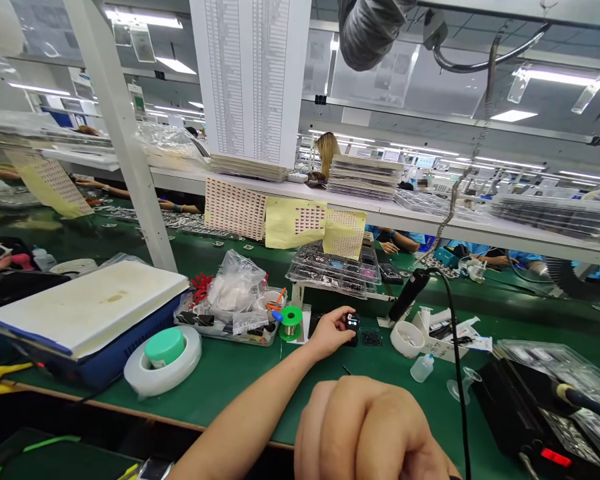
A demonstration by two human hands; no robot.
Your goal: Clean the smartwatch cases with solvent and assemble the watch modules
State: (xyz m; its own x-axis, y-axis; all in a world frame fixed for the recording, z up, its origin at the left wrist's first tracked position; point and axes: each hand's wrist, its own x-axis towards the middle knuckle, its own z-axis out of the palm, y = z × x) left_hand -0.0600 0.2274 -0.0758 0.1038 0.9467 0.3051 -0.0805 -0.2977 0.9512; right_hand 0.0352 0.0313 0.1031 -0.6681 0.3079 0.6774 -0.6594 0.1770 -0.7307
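Note:
My left hand [331, 331] reaches out over the green mat, its fingers closed round the edge of a small black device [351, 328] with white marks on its face. Right beside the device lies a small patch of tiny black parts [372, 337]. Large and close to the camera, my right hand [367, 427] is raised with its fingers curled in. Whatever those fingers hold, if anything, is hidden. A thin dark tool [347, 369] lies on the mat between the two hands.
Left: a solder spool [291, 323], a bin of bags [230, 300], a tape roll [163, 360] and a blue box [95, 353]. Right: a round white dish [407, 339], a small bottle [423, 367], a hanging black cable [460, 373] and a black soldering station [525, 413]. People sit beyond the shelf.

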